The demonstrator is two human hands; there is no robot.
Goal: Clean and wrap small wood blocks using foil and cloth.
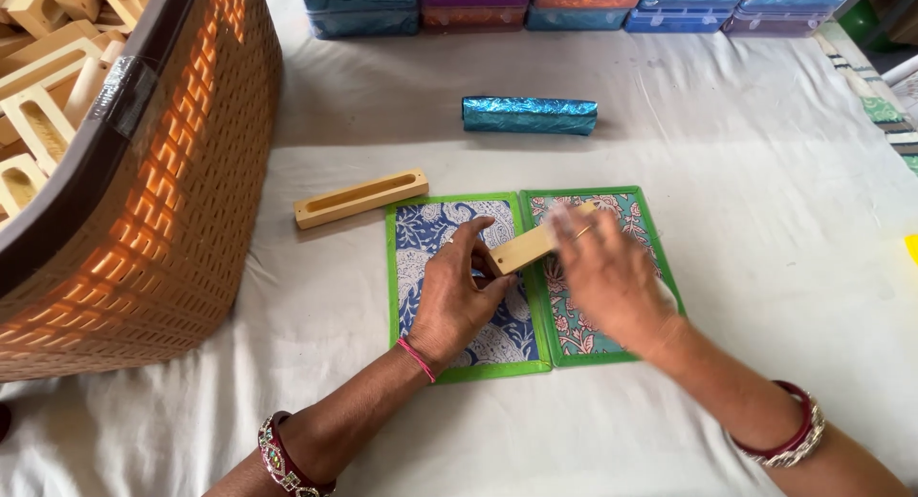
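Observation:
My left hand (pixel 457 296) pinches the near end of a pale wooden block (pixel 524 249) over two green-edged patterned boards. My right hand (pixel 604 272), blurred by motion, lies over the far end of the same block, above the red-and-teal board (pixel 660 253). The blue-and-white board (pixel 421 234) lies under my left hand. A second wooden piece with a long slot (pixel 360 198) rests on the cloth to the upper left, apart from both hands.
A large brown woven basket (pixel 182 172) full of wooden pieces stands at the left. A shiny blue foil roll (pixel 529 115) lies behind the boards. Coloured plastic boxes (pixel 574 2) line the far edge. White cloth (pixel 784 172) covers the table.

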